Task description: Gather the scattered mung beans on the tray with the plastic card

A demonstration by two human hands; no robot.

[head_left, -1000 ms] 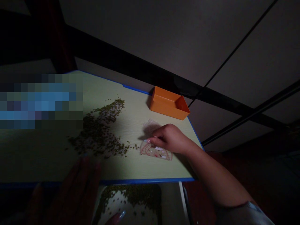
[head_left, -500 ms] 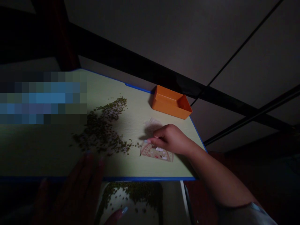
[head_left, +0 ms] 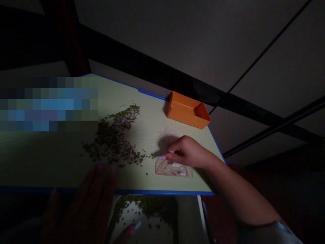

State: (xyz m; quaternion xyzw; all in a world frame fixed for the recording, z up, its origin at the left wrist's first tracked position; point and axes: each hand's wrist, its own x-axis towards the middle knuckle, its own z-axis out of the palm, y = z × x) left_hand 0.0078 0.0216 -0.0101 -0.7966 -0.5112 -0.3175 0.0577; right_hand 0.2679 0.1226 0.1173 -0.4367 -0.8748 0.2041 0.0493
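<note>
A heap of small green beans (head_left: 114, 139) lies spread over the pale tabletop (head_left: 142, 115) with a blue edge. My right hand (head_left: 186, 152) rests at the heap's right end, fingers curled and pinched on a clear half-round protractor (head_left: 174, 168) lying flat on the table. My left hand (head_left: 86, 203) is in shadow at the table's near edge, fingers stretched over the surface just below the beans, thumb (head_left: 129, 230) reaching under the edge toward a white tray (head_left: 149, 222) holding more beans.
An orange rectangular bin (head_left: 188, 111) stands at the table's far right corner. A blurred patch covers the table's left part. Dark rails and a grey floor lie beyond the table.
My right hand and the protractor have shifted slightly toward the near edge. My left hand has slid a little right along the table's front.
</note>
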